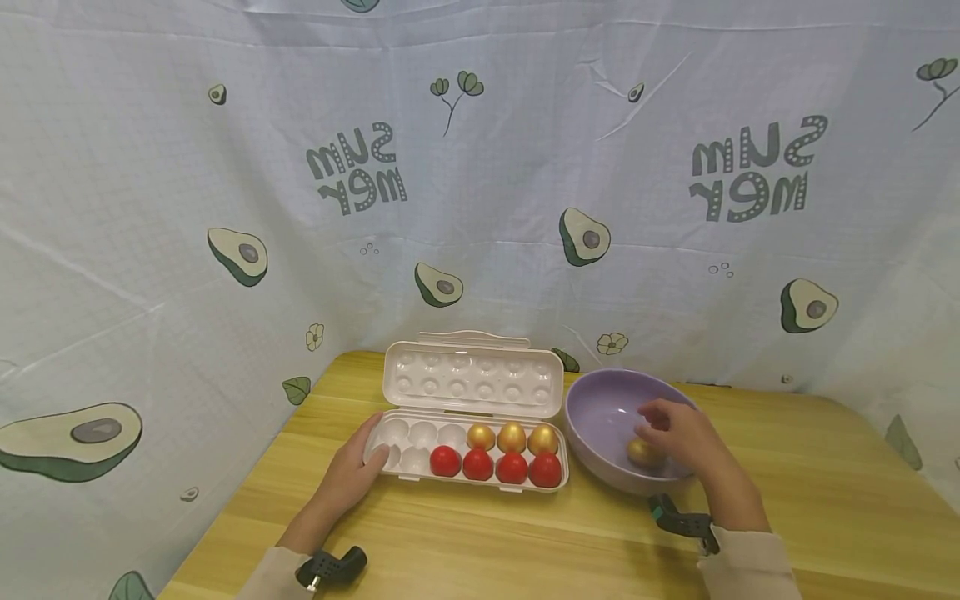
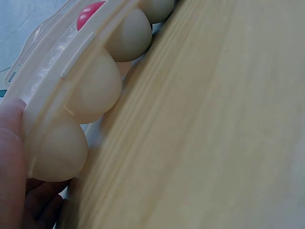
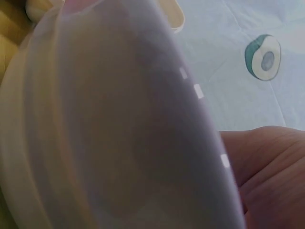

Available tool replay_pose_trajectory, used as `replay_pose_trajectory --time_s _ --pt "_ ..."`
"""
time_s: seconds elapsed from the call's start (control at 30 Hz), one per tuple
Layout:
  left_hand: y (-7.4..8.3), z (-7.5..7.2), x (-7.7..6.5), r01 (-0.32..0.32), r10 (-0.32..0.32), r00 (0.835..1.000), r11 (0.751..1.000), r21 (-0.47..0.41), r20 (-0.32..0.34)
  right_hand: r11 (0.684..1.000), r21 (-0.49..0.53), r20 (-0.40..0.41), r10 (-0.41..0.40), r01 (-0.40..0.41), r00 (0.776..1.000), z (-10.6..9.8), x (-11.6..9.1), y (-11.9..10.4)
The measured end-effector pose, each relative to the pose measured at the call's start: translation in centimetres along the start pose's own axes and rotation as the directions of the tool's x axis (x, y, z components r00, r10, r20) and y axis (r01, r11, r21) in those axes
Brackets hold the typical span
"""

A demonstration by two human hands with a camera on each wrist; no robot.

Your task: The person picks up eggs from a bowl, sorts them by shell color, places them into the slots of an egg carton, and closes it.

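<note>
A white plastic egg carton (image 1: 405, 477) stands with its lid (image 1: 474, 379) raised at the back. Three gold eggs (image 1: 512, 437) fill the right half of its back row, and several red eggs (image 1: 512, 467) sit along the front row. The cups at the left end hold nothing. My left hand (image 1: 348, 477) grips that end, thumb on the rim and fingers beneath, as the left wrist view shows. My right hand (image 1: 684, 435) reaches into a purple bowl (image 1: 600, 408), thumb and forefinger apart, just above a gold egg (image 1: 643, 452). In the right wrist view, the bowl's wall hides the fingers.
The carton and bowl stand side by side on a wood-grain table (image 1: 465, 542). Behind them hangs a pale curtain (image 1: 495, 183) printed with avocados. Each wrist carries a black camera mount, such as the one on the right wrist (image 1: 682, 521), close to the bowl's front.
</note>
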State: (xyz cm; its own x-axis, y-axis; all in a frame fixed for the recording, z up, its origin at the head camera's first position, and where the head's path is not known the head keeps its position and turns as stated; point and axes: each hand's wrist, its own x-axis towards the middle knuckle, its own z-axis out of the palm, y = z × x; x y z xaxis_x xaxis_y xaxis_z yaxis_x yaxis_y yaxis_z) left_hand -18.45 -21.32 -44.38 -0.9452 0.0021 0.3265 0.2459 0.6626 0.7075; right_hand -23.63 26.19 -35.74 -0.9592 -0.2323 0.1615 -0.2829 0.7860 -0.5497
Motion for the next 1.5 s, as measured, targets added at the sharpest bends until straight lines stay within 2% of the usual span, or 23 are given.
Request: replay_pose_trajectory --time_s 0.27,0.7,1.07,1.5 --pt "-0.17 0.07 0.02 -0.008 0.008 1.0 1.0 0.007 0.001 1.0 -0.005 0.054 0.029 -0.028 0.998 -0.02 -0.11 -0.06" --pt "-0.21 0.09 0.02 0.005 -0.005 1.0 1.0 -0.006 0.008 0.999 -0.034 0.078 0.019 -0.016 0.997 -0.1 -0.19 -0.09" --pt "-0.13 0.1 0.01 0.015 -0.015 1.0 1.0 -0.007 0.009 0.997 -0.063 0.095 -0.039 0.045 0.995 -0.07 -0.4 -0.36" --pt "-0.24 0.12 0.04 0.008 -0.007 1.0 1.0 -0.025 0.012 0.996 -0.092 0.15 0.011 0.002 0.989 0.19 -0.53 -0.88"
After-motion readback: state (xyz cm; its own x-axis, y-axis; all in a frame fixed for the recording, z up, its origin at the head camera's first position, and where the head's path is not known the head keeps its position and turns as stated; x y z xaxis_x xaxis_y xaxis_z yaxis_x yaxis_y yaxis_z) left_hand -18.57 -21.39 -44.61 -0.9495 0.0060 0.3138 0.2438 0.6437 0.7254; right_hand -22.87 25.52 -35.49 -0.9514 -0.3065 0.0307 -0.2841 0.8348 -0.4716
